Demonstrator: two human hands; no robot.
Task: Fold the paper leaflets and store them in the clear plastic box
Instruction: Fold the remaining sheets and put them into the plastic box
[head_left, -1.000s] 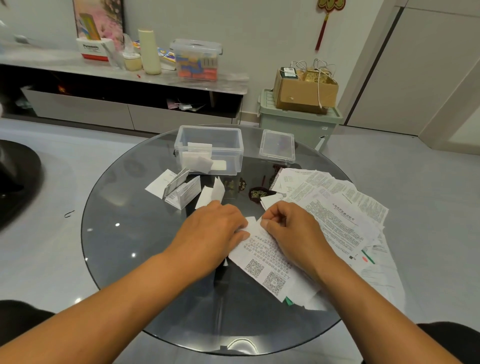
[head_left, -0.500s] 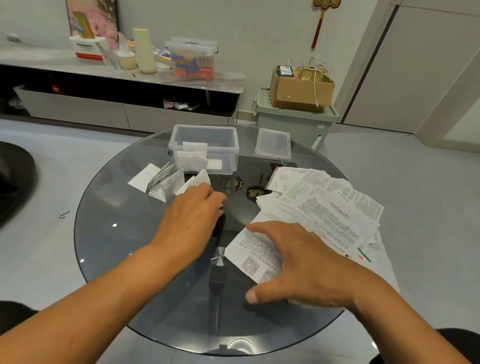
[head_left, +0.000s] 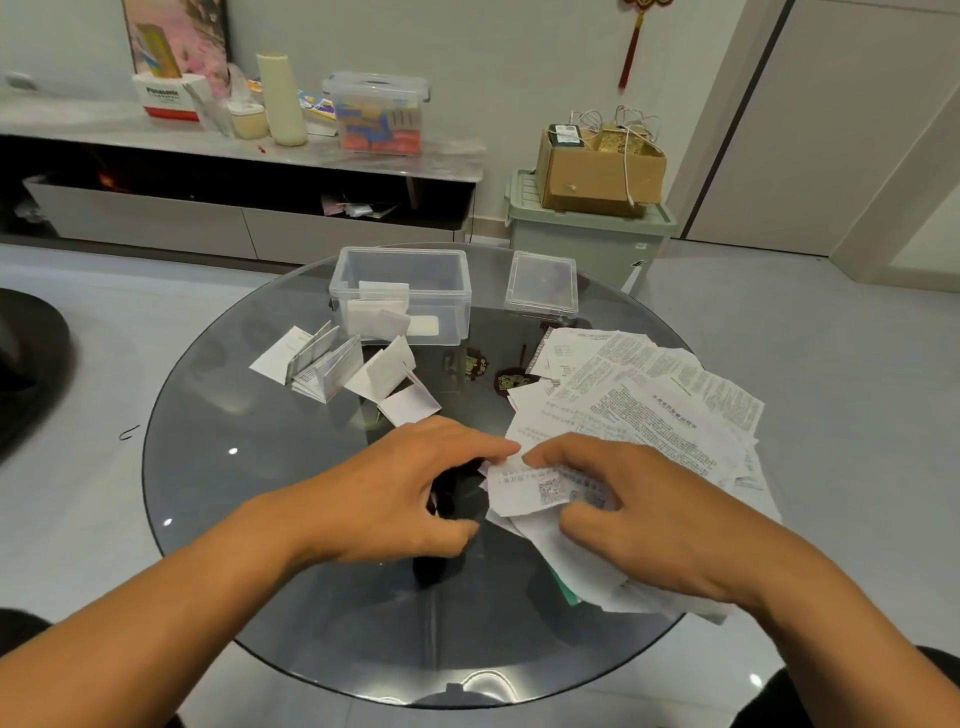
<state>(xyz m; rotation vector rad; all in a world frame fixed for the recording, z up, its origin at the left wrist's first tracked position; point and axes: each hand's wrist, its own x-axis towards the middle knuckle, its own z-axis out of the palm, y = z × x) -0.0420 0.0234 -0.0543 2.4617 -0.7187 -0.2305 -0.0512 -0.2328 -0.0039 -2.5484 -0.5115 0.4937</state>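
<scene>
A white printed leaflet (head_left: 540, 486) with a QR code lies partly folded on the round glass table (head_left: 249, 467). My right hand (head_left: 644, 514) pinches it between thumb and fingers. My left hand (head_left: 410, 493) touches its left edge with the fingertips. A pile of unfolded leaflets (head_left: 654, 395) spreads to the right. Several folded leaflets (head_left: 358, 374) sit left of centre. The clear plastic box (head_left: 405, 291) stands open at the far side with a few folded papers inside.
The box's clear lid (head_left: 543, 283) lies to the right of the box. Beyond the table stand a green storage bin (head_left: 587, 234) with a cardboard box on top and a long low cabinet (head_left: 234, 156) holding containers.
My left hand set a folded leaflet down by the folded pile and came back to the centre. My right hand took hold of the QR-code leaflet and bent it over.
</scene>
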